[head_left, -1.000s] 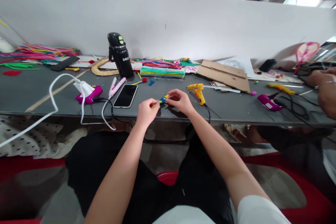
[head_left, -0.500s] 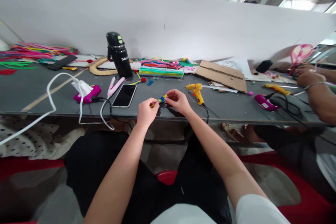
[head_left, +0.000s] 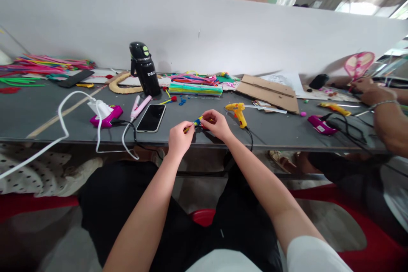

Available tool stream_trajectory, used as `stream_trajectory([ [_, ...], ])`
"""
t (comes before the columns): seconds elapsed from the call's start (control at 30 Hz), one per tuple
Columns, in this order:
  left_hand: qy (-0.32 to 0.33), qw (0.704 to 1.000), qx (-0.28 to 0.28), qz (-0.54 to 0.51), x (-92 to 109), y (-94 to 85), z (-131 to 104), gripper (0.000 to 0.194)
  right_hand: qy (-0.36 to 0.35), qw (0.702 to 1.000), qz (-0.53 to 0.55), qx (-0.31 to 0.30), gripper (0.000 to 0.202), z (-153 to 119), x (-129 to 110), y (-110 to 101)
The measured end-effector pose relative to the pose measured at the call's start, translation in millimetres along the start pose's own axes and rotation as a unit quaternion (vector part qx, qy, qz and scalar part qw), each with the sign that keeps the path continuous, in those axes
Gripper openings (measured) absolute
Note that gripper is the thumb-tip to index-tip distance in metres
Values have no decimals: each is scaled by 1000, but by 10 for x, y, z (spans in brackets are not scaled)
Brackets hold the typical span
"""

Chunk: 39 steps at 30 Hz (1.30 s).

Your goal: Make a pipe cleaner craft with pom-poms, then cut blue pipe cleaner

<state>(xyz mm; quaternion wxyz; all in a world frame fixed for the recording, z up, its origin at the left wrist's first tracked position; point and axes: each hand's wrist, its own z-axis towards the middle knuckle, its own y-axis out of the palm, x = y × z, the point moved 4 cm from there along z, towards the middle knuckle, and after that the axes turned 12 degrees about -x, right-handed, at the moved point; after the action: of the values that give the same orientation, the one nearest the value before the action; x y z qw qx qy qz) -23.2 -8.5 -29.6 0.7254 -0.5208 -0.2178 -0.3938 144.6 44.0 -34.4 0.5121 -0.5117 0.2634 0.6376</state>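
Note:
Between my hands, over the table's front edge, is a small blue and yellow craft piece (head_left: 198,121) that looks made of pipe cleaners. My left hand (head_left: 180,137) pinches its yellow end between thumb and fingertips. From the other side, my right hand (head_left: 218,125) closes thumb and forefinger on the blue and yellow part. Something red shows beneath the right fingers, mostly covered. A yellow hot glue gun (head_left: 236,112) lies to the right of my right hand. Left of my left hand rests a smartphone (head_left: 151,118).
A black bottle (head_left: 147,72) stands behind the phone, near a pink styling-iron-like tool (head_left: 139,107) and a magenta power socket (head_left: 106,115) with cables. Pipe cleaners (head_left: 195,89) and cardboard (head_left: 267,92) line the back. At right, another person's hand (head_left: 374,92) works near a second glue gun (head_left: 335,108).
The camera view has shifted slightly. Both my hands stay on the craft piece with almost no movement. The other person's hand at right has moved a little to the left.

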Motion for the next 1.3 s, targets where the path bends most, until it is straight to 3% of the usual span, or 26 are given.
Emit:
stream_trajectory([
  [1.3,-43,999,-20,-16,-24,7,8,22,-10,999,-52,7,30,-11,-29,5],
])
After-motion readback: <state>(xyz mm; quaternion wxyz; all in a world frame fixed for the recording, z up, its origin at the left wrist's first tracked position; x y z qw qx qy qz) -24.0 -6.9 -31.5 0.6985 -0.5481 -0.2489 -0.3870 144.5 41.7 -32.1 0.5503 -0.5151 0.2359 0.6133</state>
